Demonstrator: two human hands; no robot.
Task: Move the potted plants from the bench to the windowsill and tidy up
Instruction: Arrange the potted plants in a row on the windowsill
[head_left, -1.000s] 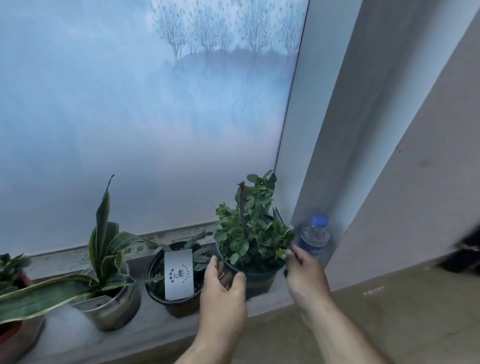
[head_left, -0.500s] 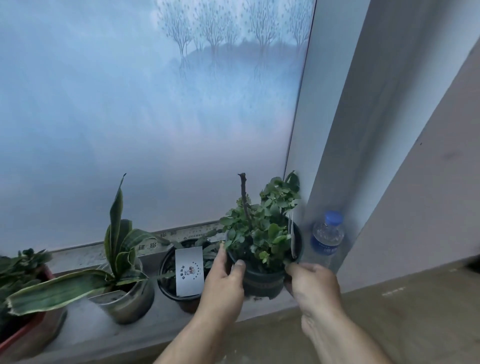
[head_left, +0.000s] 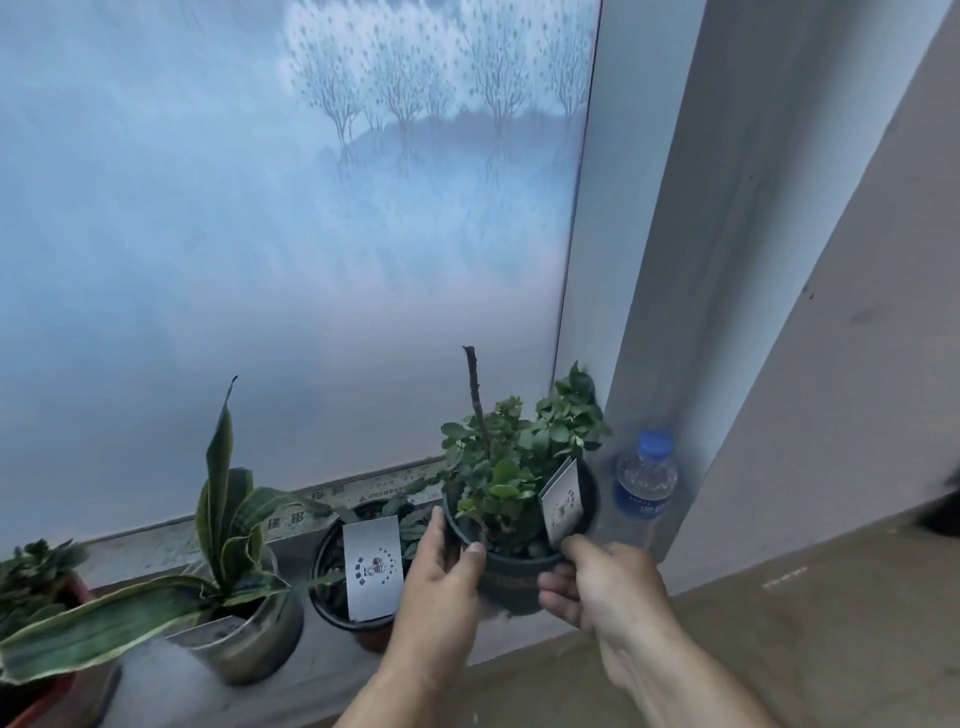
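Both hands, left hand (head_left: 441, 577) and right hand (head_left: 602, 582), are gripping our dark green pot (head_left: 511, 577) of small-leaved shrub, white tag tucked at its right rim, on the windowsill (head_left: 322, 670).

potted plants, four: small-leaved plant in dark pot (head_left: 511, 574), held; black pot with card (head_left: 358, 616); snake plant in metallic pot (head_left: 249, 649); plant in red pot (head_left: 39, 699) at the left edge, partly cut off.
white cards, two: (head_left: 373, 569), (head_left: 562, 501).
water bottle, one (head_left: 645, 486).
hands, two: left hand (head_left: 441, 582), right hand (head_left: 605, 584).
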